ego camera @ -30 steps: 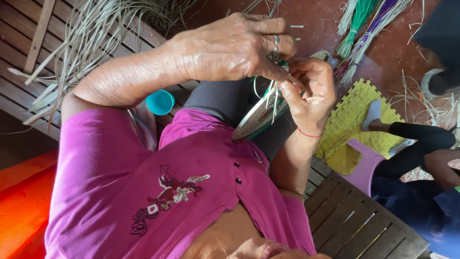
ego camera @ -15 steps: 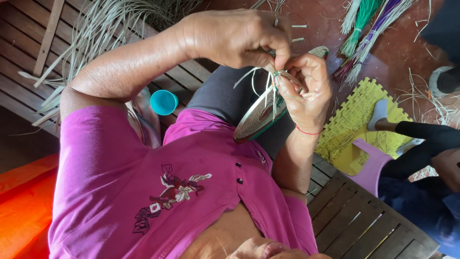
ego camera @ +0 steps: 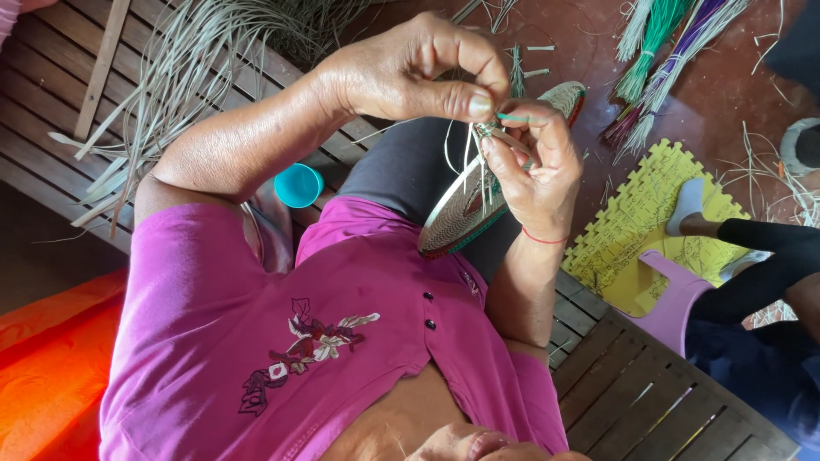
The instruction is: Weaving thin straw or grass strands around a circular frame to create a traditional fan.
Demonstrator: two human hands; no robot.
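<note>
My left hand point(ego camera: 410, 72) reaches over from the left with thumb and forefinger pinched on a thin green strand point(ego camera: 512, 116) at the rim of a round coiled woven piece point(ego camera: 461, 213). The piece is pale with a green and red edge and rests tilted on my grey-clad thigh. My right hand point(ego camera: 530, 166), a red thread around its wrist, grips the woven piece's upper rim, where several pale loose fibres stick out between the fingers.
A teal cup point(ego camera: 299, 185) stands on the slatted wooden bench point(ego camera: 649, 401). Pale reed strips point(ego camera: 188, 60) lie at upper left, green and purple bundles point(ego camera: 666, 34) at upper right. A yellow foam mat point(ego camera: 632, 222), a purple stool point(ego camera: 675, 299) and another person's leg point(ego camera: 760, 248) are at right.
My left hand has turned so its thumb and forefinger now pinch the green strand. The view has shifted slightly.
</note>
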